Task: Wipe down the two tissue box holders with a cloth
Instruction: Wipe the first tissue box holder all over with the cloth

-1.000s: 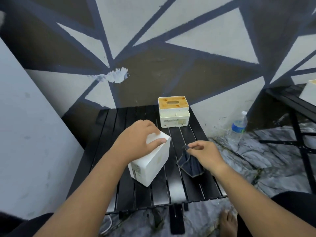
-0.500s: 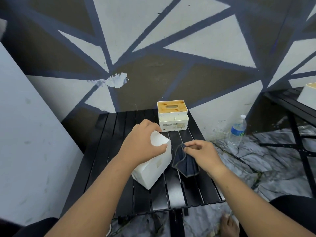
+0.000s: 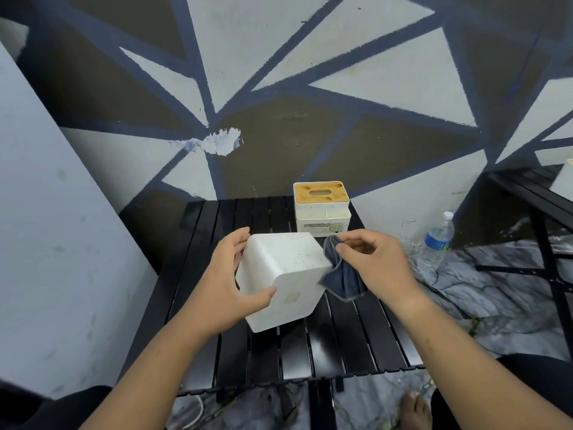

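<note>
L hand (image 3: 226,287): grips the left side of the near holder (image 3: 285,274); thumb on the near face, fingers curled round the far edge.
R hand (image 3: 378,268): thumb + forefinger pinch the cloth (image 3: 344,280) at its top; other fingers loosely bent.
Near holder: white, tilted, plain face up toward the cam, mid-table (image 3: 310,352). Can't tell if its low corner rests on the slats.
Change, holder: 1 s ago it sat lower w/ the L hand over its top; now turned up and gripped from the side.
Change, cloth: was lying on the slats right of the holder; now lifted, hanging from the pinch, touching the holder's right edge.
Far holder (image 3: 322,209): wooden slotted lid, far edge of table, untouched, same spot.
Other: water bottle (image 3: 437,240) on the floor, right of table.
Meaning: looks like setup is done and wiping of holder no. 1 is just beginning at the right edge; far holder not yet done.
Watch: a bunched cloth covers little, prob. needs spreading for full strokes.
</note>
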Demonstrator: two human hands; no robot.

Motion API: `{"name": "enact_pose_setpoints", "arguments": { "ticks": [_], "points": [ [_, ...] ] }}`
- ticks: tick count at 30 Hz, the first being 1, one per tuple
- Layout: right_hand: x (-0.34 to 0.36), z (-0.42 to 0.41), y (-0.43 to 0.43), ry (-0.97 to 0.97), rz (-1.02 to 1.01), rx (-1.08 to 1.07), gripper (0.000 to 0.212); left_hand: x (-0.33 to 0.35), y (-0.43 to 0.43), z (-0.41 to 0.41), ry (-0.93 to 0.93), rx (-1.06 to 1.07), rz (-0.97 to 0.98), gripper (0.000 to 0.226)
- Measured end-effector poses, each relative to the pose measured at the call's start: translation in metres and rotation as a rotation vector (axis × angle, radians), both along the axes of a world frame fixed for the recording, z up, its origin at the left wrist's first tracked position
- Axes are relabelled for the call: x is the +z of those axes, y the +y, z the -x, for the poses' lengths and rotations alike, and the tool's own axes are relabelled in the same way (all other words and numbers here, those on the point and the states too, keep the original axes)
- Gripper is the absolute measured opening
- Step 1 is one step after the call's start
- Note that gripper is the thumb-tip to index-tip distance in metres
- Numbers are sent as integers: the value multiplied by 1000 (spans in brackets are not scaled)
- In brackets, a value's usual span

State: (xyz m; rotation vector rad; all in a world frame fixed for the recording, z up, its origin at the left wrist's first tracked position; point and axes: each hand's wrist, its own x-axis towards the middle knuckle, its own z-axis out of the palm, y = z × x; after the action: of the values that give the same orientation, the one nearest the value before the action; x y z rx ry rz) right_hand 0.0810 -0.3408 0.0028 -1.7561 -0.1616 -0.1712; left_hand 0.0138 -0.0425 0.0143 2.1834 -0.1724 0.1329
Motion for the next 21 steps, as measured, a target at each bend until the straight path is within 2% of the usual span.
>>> {"name": "enact_pose_setpoints", "arguments": {
  "ticks": [6,10,16,21],
  "points": [
    [0,-1,15,-85,148,-7,16,-20,9,11,26,25,-75,119],
    [1,-1,24,-188,368,-17,18,-28,8,13,22,34,-66,118],
    [-1,1,39,-284,543,38,20,-34,4,9,-10,68,-65,116],
    [4,21,56,-395,644,217,22,-35,0,9,-59,104,-76,102]
  ]
}}
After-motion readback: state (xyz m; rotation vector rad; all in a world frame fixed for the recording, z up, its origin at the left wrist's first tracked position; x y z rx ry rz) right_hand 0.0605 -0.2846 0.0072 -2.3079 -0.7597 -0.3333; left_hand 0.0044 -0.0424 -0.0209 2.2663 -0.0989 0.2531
